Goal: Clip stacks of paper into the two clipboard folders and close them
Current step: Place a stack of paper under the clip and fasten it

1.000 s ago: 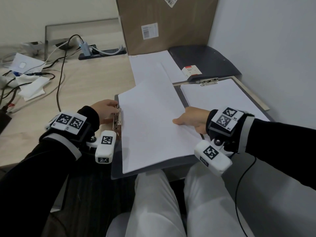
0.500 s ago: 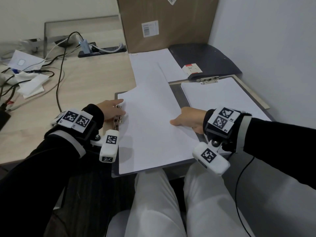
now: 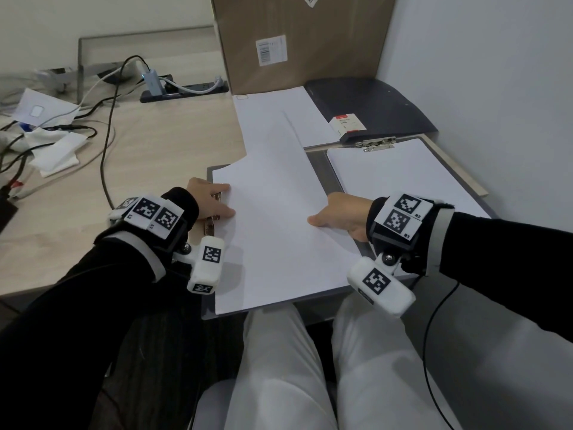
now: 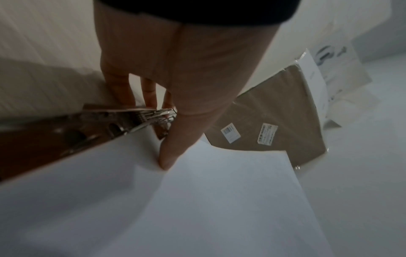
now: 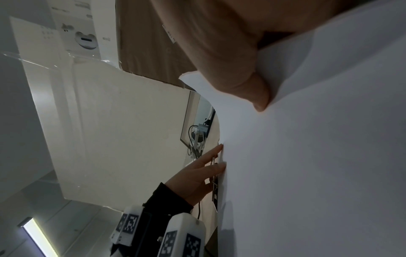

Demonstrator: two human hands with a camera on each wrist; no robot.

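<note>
A white paper stack [image 3: 279,237] lies on the near grey clipboard folder [image 3: 317,172], its left edge at the metal clip [image 3: 212,221]. My left hand [image 3: 207,203] rests over that clip with straight fingers, and its thumb [image 4: 175,139] presses the paper's edge. My right hand [image 3: 341,212] pinches the stack's right edge, thumb [image 5: 241,83] on top and fingers hidden beneath. The second folder lies open at the right, with paper [image 3: 403,175] held under its clip [image 3: 376,144] and its dark cover [image 3: 372,107] folded back.
Loose white sheets [image 3: 273,113] lie behind the near folder, in front of a tall cardboard box [image 3: 304,35]. Cables [image 3: 105,119], tissues and a power strip [image 3: 186,90] occupy the desk's left. A wall runs along the right. My legs are under the desk edge.
The paper stack has slid left to the clip. My left hand has moved from the clip's outer side onto the paper's left edge. My right hand followed the stack leftward.
</note>
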